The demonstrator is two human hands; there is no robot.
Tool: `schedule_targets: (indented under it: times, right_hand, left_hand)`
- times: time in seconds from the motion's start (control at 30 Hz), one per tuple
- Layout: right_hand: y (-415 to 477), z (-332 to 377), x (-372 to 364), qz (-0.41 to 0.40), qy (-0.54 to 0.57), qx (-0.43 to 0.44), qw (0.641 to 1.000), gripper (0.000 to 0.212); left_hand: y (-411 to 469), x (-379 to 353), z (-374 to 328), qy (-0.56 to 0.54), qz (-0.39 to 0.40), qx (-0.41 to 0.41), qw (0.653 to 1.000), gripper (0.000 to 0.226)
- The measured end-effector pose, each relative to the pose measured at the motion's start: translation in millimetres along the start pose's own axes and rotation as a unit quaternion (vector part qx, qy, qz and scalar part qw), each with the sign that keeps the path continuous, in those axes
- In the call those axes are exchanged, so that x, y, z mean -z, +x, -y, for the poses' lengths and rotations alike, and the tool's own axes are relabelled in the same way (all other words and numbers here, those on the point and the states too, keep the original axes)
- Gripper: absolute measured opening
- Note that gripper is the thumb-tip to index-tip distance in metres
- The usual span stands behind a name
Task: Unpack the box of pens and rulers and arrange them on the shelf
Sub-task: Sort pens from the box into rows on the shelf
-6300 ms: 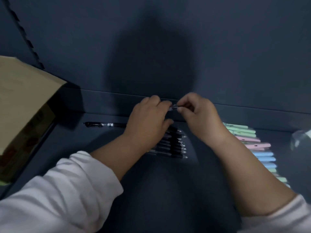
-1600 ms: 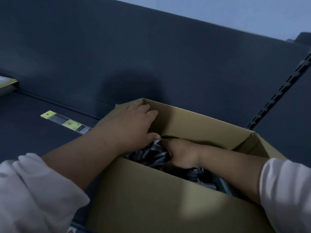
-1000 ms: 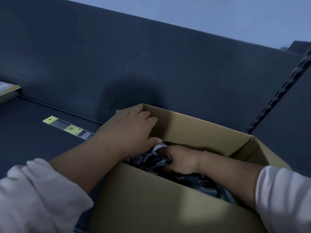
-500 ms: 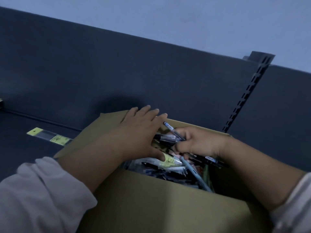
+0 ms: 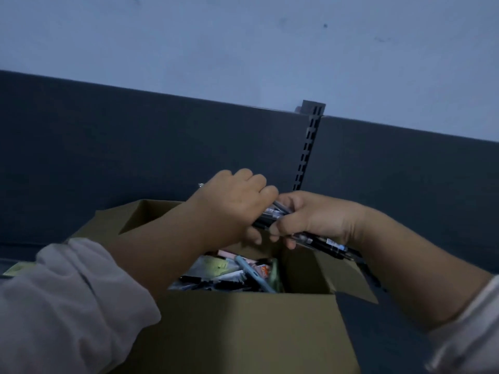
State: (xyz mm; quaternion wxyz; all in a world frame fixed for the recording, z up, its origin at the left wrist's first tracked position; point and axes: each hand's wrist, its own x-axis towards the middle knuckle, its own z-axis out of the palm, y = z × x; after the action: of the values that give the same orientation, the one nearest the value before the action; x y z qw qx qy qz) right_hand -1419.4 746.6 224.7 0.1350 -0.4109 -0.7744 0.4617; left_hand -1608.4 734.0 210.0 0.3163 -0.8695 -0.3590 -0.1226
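An open cardboard box [image 5: 243,327] fills the lower middle of the head view, with a jumble of loose pens and packets [image 5: 232,273] inside. Above its opening, my left hand [image 5: 235,203] and my right hand [image 5: 316,217] meet and together grip a bundle of black pens [image 5: 328,242]. The bundle slants down to the right, its ends sticking out past my right hand. A tip of one pen shows behind my left hand. No rulers can be made out.
The dark shelf back panel [image 5: 135,157] runs behind the box, with a slotted upright [image 5: 307,149] just behind my hands. A pale wall [image 5: 243,44] rises above. A yellow label [image 5: 16,268] lies on the shelf at the far left.
Both hands have risen out of the box with the black pens. My left hand, flat over the contents before, now curls around the bundle beside my right hand.
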Motion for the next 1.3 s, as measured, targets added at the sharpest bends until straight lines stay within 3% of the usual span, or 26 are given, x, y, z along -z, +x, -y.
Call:
schedule_targets:
  times: [0.13,0.3,0.5,0.63,0.73,0.93,1.1,1.23,1.3]
  right_hand:
    - [-37,-14,21,-0.015,0.003,0.002,1.0,0.036]
    - [-89,-49,50,-0.04,0.038,-0.001,0.998,0.031]
    - [-159,-127,105,-0.035,0.115,-0.051,0.992,0.016]
    - [-202,-190,142,-0.021,0.111,-0.071,0.991,0.033]
    - [-223,-233,164,-0.017,0.042,-0.066,0.997,0.04]
    - [-234,-308,184,-0.036,-0.136,-0.125,0.982,0.037]
    - [-229,-355,162,-0.057,-0.094,-0.135,0.985,0.045]
    - [-236,-387,151,-0.079,-0.01,-0.125,0.989,0.042]
    - [-242,-397,148,-0.095,-0.001,-0.119,0.988,0.045]
  left_hand:
    - [38,12,-32,0.013,0.013,-0.005,1.0,0.047]
    - [86,23,-90,0.048,0.013,-0.054,0.997,0.029]
    - [166,5,-179,-0.026,0.038,-0.034,0.998,0.03]
    - [214,-22,-246,-0.046,0.044,-0.019,0.998,0.029]
    - [239,-45,-293,-0.063,0.077,0.008,0.995,0.035]
    - [231,-99,-351,-0.178,0.181,0.108,0.961,0.035]
    - [210,-135,-368,-0.223,0.254,0.139,0.931,0.045]
    - [197,-151,-368,-0.299,0.288,0.17,0.894,0.03]
    - [194,-156,-366,-0.333,0.296,0.199,0.873,0.041]
